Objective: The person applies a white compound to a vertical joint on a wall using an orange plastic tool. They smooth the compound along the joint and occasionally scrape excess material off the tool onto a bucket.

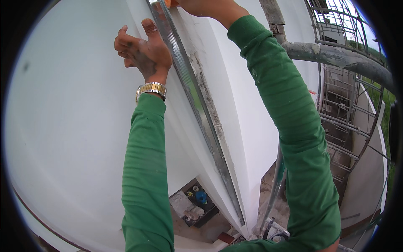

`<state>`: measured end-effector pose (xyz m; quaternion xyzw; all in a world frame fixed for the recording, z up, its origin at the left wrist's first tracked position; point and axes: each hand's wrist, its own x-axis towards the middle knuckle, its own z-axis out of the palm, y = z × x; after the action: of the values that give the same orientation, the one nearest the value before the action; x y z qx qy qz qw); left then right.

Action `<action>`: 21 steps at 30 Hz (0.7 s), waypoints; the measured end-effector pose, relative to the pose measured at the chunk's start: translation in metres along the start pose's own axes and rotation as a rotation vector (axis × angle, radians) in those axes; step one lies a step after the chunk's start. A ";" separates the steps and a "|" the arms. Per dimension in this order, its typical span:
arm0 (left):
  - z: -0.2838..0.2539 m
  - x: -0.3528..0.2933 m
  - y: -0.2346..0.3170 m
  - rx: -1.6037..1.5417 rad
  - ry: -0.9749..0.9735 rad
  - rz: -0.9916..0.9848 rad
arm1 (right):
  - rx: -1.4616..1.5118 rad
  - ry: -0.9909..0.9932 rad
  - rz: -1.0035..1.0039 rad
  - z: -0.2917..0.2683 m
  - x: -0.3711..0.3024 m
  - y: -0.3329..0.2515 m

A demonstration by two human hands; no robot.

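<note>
Metal strip [191,88] runs 11 to 5 o'clock, left hand [149,54] at 11 just beside it, empty, fingers loosely spread. Watch [152,88] is turned away, can't read it. Right hand [205,6] at 12 is cropped; can't tell if it's gripping the orange thing [170,3].

White wall [75,105], metal scaffolding [348,55], green grass [389,100]

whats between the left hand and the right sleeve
In the head view, from the left hand to the right sleeve: a long shiny metal strip, a rough grey edge, then white wall.
</note>
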<state>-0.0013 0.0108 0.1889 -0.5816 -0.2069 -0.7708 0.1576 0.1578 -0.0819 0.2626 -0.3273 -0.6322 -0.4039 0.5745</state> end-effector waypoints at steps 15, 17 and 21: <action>0.004 -0.002 0.010 -0.050 0.016 -0.013 | 0.004 -0.037 0.132 -0.019 -0.086 -0.028; 0.005 -0.001 0.007 -0.041 0.021 0.003 | -0.081 -0.055 0.121 -0.013 -0.102 -0.027; 0.003 -0.001 0.006 -0.025 0.004 0.006 | -0.079 -0.012 0.032 -0.013 -0.131 -0.029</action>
<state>0.0046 0.0068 0.1901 -0.5824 -0.1953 -0.7741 0.1531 0.1550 -0.0997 0.1287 -0.3622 -0.6138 -0.4176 0.5637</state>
